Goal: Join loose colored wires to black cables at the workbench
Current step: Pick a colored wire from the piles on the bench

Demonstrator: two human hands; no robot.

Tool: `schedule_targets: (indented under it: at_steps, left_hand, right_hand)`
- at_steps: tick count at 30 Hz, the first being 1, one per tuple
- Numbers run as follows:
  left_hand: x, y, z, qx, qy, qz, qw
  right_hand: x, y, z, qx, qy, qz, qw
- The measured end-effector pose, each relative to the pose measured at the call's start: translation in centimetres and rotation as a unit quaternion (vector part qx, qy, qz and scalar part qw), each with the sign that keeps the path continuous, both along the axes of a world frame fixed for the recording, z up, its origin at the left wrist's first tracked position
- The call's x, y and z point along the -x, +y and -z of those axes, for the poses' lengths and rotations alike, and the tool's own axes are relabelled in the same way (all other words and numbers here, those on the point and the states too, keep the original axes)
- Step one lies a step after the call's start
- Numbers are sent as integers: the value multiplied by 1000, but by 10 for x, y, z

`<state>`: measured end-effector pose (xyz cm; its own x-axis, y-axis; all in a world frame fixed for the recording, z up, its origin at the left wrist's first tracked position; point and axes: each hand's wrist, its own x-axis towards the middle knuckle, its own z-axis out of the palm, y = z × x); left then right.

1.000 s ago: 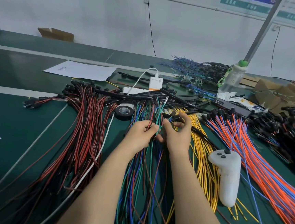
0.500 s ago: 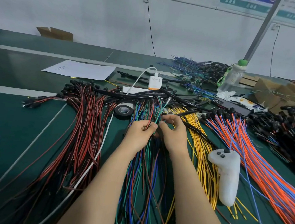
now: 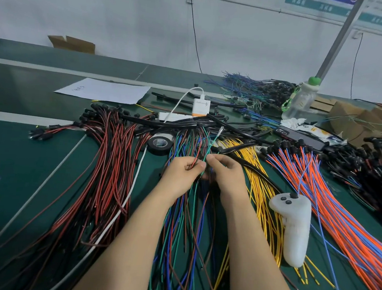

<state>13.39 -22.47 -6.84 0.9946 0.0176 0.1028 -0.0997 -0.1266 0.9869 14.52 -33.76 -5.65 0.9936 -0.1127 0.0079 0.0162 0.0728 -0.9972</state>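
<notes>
Both hands meet over the mixed bundle of green, blue, red and brown wires (image 3: 178, 224) at the middle of the green bench. My left hand (image 3: 184, 171) grips a few thin wires, a red one showing between its fingers. My right hand (image 3: 225, 173) pinches a green wire (image 3: 211, 144) whose metal-tipped end rises past the fingertips. A long black cable (image 3: 261, 174) runs from under my right hand out to the right. More black cables (image 3: 182, 125) lie across the heads of the bundles.
Red-and-black wires (image 3: 104, 172) fan out on the left, yellow wires (image 3: 257, 197) and orange-and-blue wires (image 3: 341, 215) on the right. A white controller (image 3: 293, 228) lies by my right forearm. A black tape roll (image 3: 160, 143), white charger (image 3: 201, 107) and bottle (image 3: 301, 101) sit behind.
My right hand has drawn in from the yellow wires toward my left hand, and its fingers have curled. It now pinches the green wire between the two hands.
</notes>
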Motion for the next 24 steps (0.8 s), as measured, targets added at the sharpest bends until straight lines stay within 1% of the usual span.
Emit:
schedule_targets:
  at_steps: [4,6,8,12,14,17,19,21,23,24]
  left_hand:
    - [0,-1,-2,-24,5,-16,1000]
    - [1,-1,-2,-23,6,-19,1000]
    - [2,0,-3,-18,6,-18,1000]
    - [3,-1,-3,-40,-5,0,999]
    - [4,-2,-4,-41,-11,10,999]
    - [4,-1,-4,-5,2,7,1000]
    - [1,-1,-3,-3,21,0,1000]
    - [-2,-2,-2,-31,40,-11,999]
    - [-4,-2,-3,-60,46,-17,997]
    - [-4,-2,-4,-62,50,-12,997]
  right_hand:
    - [1,2,2,-40,6,30,999]
    - [1,4,2,-36,-1,32,999]
    - [1,5,2,-15,-13,38,999]
    - [0,5,3,18,-32,64,997]
    - [-1,7,3,52,-17,66,996]
    - [-1,7,1,88,15,87,992]
    - [-1,5,-1,68,12,87,994]
    - [2,5,-3,44,-6,77,996]
    - [6,7,-6,42,-19,48,998]
    - [7,8,-8,19,-22,21,999]
